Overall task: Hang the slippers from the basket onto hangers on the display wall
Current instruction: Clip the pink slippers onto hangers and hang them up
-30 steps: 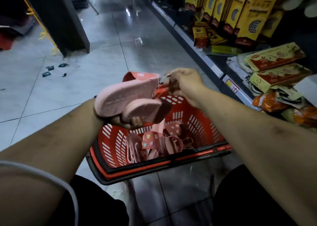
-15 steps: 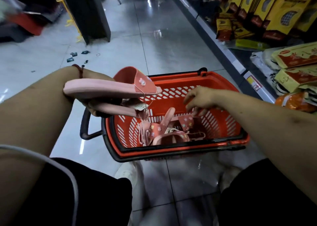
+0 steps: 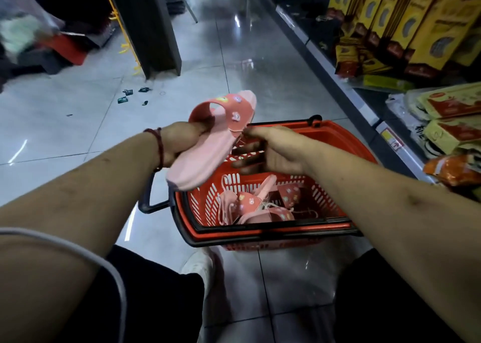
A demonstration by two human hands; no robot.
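Observation:
My left hand (image 3: 179, 141) grips a pair of pink slippers (image 3: 205, 157) by the sole, above the left side of the red basket (image 3: 338, 134). The upper slipper's coral strap (image 3: 231, 109) with small charms points away from me. My right hand (image 3: 273, 151) is at the slippers' right side. Its thumb tip touches the strap's edge and its fingers are stretched out under the sole. Several more pink slippers (image 3: 263, 206) lie tangled with strings in the bottom of the basket. No hanger or display wall is in view.
The basket stands on a glossy tiled floor, its black handle (image 3: 149, 202) to the left. Low shelves of yellow boxes (image 3: 406, 30) and packets (image 3: 453, 124) run along the right. A dark pillar (image 3: 148, 25) stands ahead left, with small scraps (image 3: 130, 95) on the floor near it.
My right hand came up out of the basket to the slippers' strap. My left hand turned the pair so the strap now points away from me.

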